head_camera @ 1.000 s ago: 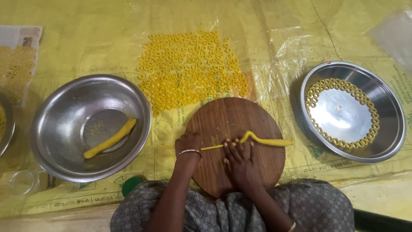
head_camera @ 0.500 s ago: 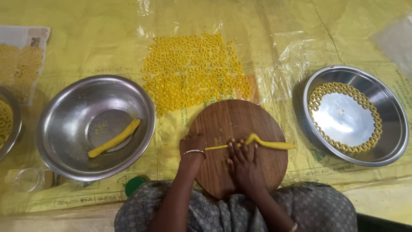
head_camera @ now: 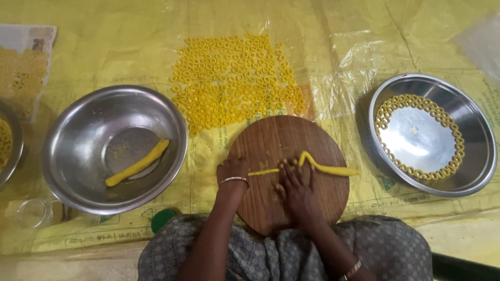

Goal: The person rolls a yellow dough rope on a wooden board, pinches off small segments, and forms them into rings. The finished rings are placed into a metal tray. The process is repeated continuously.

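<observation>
A round wooden board lies in front of me on a yellow plastic sheet. Across it runs a thin yellow dough rope, thicker toward its right end. My left hand rests on the board's left edge, fingers curled at the rope's thin end. My right hand lies flat, palm down, with fingers spread over the rope's middle. Beyond the board, several small yellow dough rings are spread on the sheet.
A steel bowl on the left holds a yellow dough log. On the right, a steel bowl has dough rings lining its base. A small clear cup, a green lid and another bowl's edge sit at left.
My hands and the dough rope stay in nearly the same place on the board; the rope looks slightly thinner at the left end.
</observation>
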